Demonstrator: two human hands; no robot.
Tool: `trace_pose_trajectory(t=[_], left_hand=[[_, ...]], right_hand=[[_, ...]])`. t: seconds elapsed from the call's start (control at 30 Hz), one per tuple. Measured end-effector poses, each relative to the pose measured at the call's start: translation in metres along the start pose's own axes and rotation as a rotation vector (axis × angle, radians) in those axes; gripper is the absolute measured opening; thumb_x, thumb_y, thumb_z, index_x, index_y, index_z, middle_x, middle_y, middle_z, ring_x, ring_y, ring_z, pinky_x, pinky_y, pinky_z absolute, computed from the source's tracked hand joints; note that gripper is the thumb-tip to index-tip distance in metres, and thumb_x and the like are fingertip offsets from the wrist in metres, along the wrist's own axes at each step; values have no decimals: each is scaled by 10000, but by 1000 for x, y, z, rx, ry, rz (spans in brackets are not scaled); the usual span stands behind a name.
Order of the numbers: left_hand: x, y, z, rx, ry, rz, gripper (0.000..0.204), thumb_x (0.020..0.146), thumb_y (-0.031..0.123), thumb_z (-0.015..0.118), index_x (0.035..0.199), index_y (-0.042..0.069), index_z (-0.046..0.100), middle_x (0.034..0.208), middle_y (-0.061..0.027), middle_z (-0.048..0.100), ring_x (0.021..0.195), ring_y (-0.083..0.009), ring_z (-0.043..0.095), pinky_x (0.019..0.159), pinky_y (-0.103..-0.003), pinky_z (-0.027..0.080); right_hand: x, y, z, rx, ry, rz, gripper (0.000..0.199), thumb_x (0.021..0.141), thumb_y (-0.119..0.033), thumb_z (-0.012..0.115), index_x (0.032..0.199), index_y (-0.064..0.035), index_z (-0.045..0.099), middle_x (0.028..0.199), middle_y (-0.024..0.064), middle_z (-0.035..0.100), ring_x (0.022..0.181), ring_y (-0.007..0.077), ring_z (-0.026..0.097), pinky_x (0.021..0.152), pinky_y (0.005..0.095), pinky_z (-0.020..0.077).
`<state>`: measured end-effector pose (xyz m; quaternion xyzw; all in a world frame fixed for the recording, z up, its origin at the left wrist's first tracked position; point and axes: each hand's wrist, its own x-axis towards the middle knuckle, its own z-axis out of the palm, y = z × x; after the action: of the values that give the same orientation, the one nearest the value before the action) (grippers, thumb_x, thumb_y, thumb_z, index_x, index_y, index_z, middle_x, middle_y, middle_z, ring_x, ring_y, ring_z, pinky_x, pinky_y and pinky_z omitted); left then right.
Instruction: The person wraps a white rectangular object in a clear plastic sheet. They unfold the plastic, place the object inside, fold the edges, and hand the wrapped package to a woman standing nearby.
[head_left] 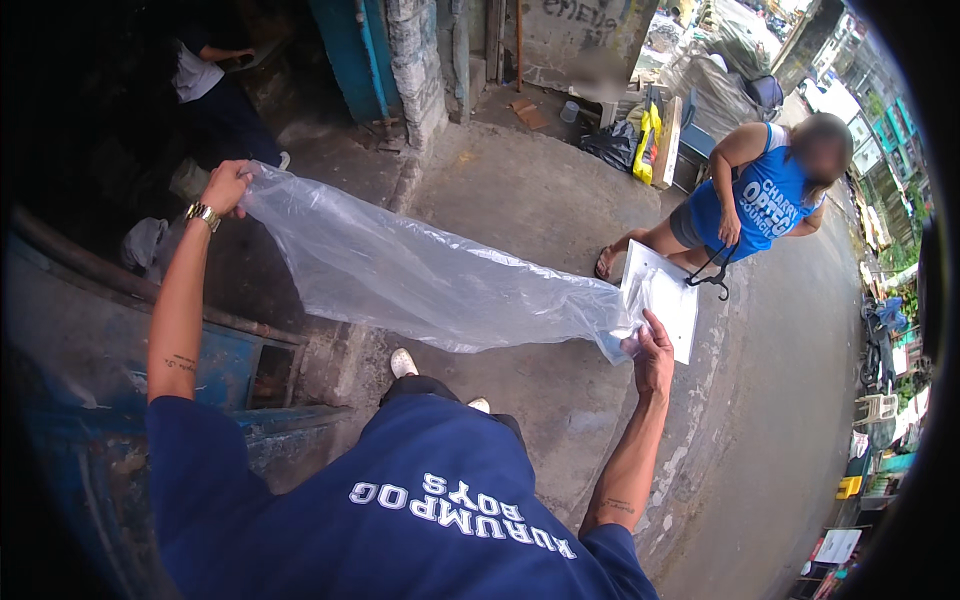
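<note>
My left hand (226, 186), with a gold watch on its wrist, is raised to the upper left and grips one end of a long clear plastic bag (400, 265). The bag stretches slanting down to the right. My right hand (652, 355) pinches the bag's other end together with a flat white board (665, 295) that stands behind it. Both arms are spread wide above my dark blue shirt.
A person in a blue sleeveless top (760, 200) stands ahead on the right, holding a black hanger (712, 272). Another person (215, 85) crouches in the dark doorway at upper left. A blue metal cart (235, 365) stands at left. Bags and clutter (640, 135) lie by the far wall.
</note>
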<state>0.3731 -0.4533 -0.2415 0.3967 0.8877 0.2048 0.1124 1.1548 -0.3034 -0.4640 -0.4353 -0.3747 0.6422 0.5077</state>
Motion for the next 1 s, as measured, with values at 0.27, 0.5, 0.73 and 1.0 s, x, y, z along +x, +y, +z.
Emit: trace_pose_trajectory(t=[0.27, 0.5, 0.73, 1.0], left_hand=[[-8, 6, 13, -4, -39, -58, 387, 942, 76, 455, 1251, 68, 689, 753, -117, 708, 430, -188, 619, 372, -328, 435], [9, -18, 0, 12, -143, 39, 349, 874, 47, 455, 1063, 19, 747, 735, -112, 692, 405, -178, 599, 360, -316, 427], [49, -57, 17, -429, -208, -148, 438, 889, 52, 474, 1266, 82, 695, 724, -64, 672, 374, -126, 532, 315, -269, 388], [88, -61, 22, -493, -129, -53, 546, 850, 58, 437, 1353, 55, 649, 582, -52, 593, 335, -137, 482, 296, -283, 388]], right_hand=[[-13, 48, -33, -242, 146, -55, 384, 953, -76, 735, 1332, -41, 681, 905, -32, 655, 735, 44, 524, 653, 206, 399], [-31, 43, -42, -260, 26, 157, 469, 833, 99, 696, 1286, -23, 699, 1036, 37, 716, 838, 95, 632, 747, 241, 504], [-29, 81, -40, -87, 221, -225, 189, 900, 102, 609, 950, 4, 763, 889, 71, 734, 733, 128, 636, 658, 261, 499], [-76, 28, -46, 143, 283, -354, 329, 793, 196, 565, 975, 19, 774, 887, 107, 744, 771, 179, 699, 737, 310, 565]])
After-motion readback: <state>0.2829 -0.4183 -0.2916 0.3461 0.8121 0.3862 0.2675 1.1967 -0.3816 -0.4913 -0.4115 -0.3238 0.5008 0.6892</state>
